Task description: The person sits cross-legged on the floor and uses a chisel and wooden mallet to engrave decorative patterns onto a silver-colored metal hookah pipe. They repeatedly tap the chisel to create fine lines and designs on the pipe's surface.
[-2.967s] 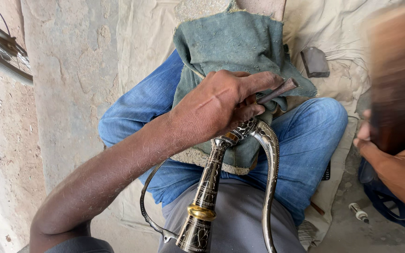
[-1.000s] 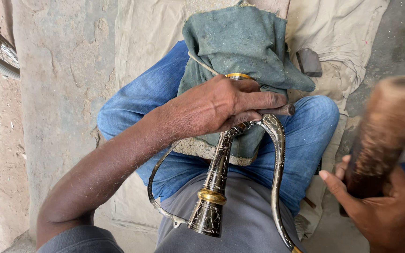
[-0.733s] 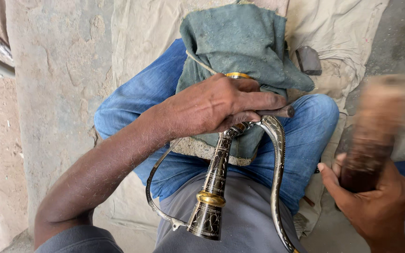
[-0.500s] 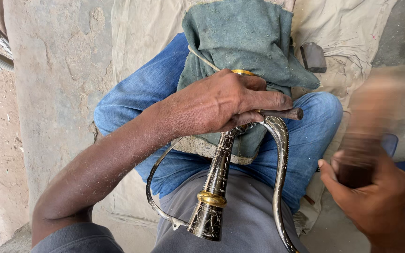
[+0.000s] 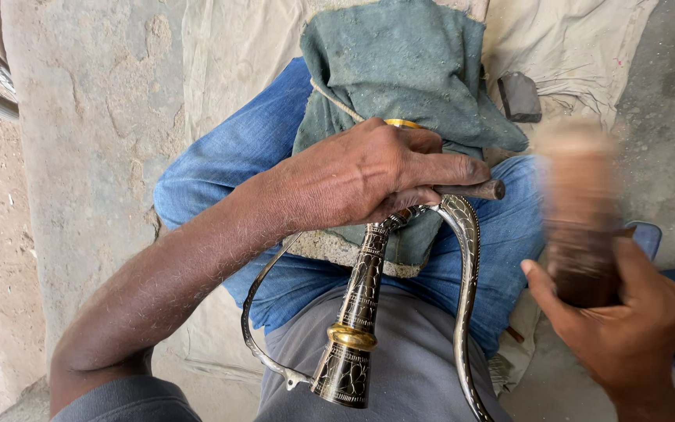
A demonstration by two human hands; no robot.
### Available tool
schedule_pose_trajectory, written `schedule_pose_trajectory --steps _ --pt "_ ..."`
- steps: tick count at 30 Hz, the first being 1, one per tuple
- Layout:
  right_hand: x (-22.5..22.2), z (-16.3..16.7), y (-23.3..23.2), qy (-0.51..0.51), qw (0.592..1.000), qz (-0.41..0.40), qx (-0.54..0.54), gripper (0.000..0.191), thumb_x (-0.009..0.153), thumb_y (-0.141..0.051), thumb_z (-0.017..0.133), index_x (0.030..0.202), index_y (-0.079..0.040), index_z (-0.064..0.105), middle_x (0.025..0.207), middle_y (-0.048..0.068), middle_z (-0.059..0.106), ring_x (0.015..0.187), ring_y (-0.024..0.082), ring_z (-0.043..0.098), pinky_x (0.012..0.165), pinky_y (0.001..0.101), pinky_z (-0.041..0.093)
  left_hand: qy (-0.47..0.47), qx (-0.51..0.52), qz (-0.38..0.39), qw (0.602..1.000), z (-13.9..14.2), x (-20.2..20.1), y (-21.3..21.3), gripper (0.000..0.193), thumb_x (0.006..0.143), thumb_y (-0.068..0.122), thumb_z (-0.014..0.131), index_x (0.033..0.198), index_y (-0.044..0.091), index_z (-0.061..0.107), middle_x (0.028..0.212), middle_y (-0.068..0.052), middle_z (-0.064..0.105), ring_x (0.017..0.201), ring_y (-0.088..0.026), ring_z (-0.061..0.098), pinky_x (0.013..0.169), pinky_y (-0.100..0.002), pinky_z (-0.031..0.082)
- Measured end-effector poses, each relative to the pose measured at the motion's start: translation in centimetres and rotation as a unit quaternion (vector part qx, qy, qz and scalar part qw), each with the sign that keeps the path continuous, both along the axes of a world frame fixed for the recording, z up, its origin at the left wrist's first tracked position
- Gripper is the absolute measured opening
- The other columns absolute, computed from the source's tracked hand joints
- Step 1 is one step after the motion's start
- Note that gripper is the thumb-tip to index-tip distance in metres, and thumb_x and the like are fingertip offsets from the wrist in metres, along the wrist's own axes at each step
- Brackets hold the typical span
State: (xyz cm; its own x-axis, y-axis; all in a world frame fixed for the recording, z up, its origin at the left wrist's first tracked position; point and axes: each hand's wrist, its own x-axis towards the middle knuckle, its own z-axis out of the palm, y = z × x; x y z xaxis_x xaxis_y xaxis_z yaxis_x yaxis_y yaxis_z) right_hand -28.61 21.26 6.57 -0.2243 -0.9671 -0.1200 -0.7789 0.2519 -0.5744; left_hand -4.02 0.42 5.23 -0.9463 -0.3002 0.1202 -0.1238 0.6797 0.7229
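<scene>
**Engraved sword hilt pinned on my lap, mallet raised**

The engraved hilt [image 5: 357, 309] lies across my thighs, its head resting on a green cloth [image 5: 404, 70] over my knee. My left hand [image 5: 361, 176] is clenched over that head, also gripping a thin metal punch [image 5: 474, 189] whose tip pokes out past my fingers. My right hand [image 5: 626, 328] is closed round a wooden mallet [image 5: 580, 203], blurred in mid-air.

My worry: the mallet could glance off the narrow punch and land on my knuckles, or the punch could skid across the curved guard [image 5: 469, 258] and scar the pattern.

I count one hilt, one punch, one mallet, one cloth, and one dark block [image 5: 519, 95] beyond.
</scene>
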Motion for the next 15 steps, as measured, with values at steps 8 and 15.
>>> schedule_pose_trajectory --steps 8,15 --pt "0.10 -0.55 0.55 -0.012 1.000 -0.023 -0.001 0.033 0.084 -0.009 0.090 0.107 -0.002 0.067 0.084 0.009 0.072 0.074 0.016 0.072 0.070 0.0290 0.058 0.037 -0.008 -0.010 0.999 -0.20 0.34 -0.25 0.048 0.098 0.012 0.068 0.143 0.023 0.058 0.108 -0.004 0.074 0.097 -0.026 0.074 0.082 -0.043 0.063" --pt "0.17 -0.54 0.30 -0.026 0.999 -0.032 0.003 0.035 0.082 -0.006 0.090 0.108 0.001 0.067 0.083 0.008 0.071 0.074 0.015 0.071 0.070 0.0278 0.057 0.005 0.016 0.012 1.000 0.17 0.18 0.13 0.049 0.094 0.015 0.069 0.141 0.023 0.059 0.097 -0.007 0.071 0.087 -0.025 0.074 0.071 -0.040 0.062"
